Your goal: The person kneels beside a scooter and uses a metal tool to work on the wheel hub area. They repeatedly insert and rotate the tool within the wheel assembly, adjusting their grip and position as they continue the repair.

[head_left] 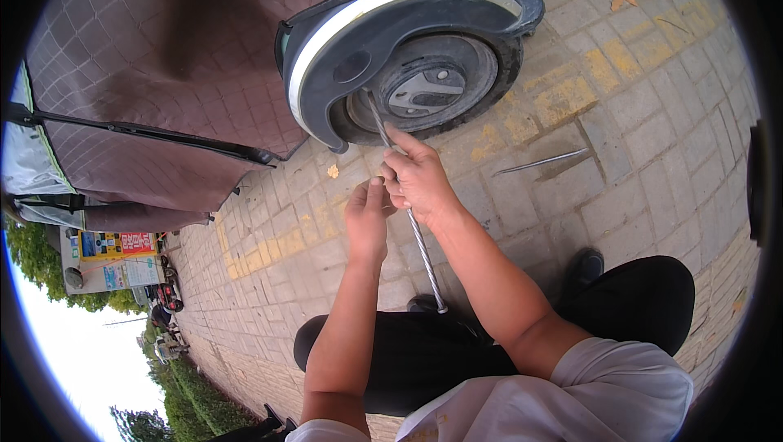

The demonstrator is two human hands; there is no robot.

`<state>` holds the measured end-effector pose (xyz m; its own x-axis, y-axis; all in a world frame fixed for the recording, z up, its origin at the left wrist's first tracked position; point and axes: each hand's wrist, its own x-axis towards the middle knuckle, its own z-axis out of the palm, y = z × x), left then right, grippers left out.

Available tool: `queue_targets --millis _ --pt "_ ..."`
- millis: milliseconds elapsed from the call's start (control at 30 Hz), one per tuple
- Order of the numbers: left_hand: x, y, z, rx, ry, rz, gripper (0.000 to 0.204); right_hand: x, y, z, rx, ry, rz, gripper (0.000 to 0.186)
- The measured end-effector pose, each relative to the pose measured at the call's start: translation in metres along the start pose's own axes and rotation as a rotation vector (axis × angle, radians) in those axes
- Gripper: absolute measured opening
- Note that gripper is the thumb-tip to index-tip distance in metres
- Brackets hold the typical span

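Note:
A long twisted silver rod or cable (421, 250) slants from the wheel (408, 87) of a scooter-like vehicle down toward my knees, ending in a small knob. My right hand (418, 171) is closed around its upper part, index finger stretched along it toward the wheel. Just left of that, my left hand (369, 212) is closed, thumb and fingertips pinched together against my right fingers. Whatever it holds, if anything, is hidden. The rod's upper tip lies at the wheel's hub side, beneath the dark fender (322, 75) with its pale band; I cannot tell whether it goes in.
A thin metal rod (541, 162) lies on the paving right of my hands. A brown quilted cover (163, 59) drapes over the vehicle at upper left. My bent knees (628, 303) are close below. A sign board (114, 258) and parked two-wheelers (169, 291) stand farther left.

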<state>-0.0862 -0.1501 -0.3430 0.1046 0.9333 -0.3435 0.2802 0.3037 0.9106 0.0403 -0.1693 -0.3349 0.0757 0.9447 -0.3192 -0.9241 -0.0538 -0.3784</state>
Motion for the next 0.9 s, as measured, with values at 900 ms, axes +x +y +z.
queue_targets --millis 900 --pt "-0.0017 0.0038 0.0004 0.030 0.017 0.012 0.028 -0.0008 -0.0013 0.0013 -0.002 0.011 0.006 0.052"
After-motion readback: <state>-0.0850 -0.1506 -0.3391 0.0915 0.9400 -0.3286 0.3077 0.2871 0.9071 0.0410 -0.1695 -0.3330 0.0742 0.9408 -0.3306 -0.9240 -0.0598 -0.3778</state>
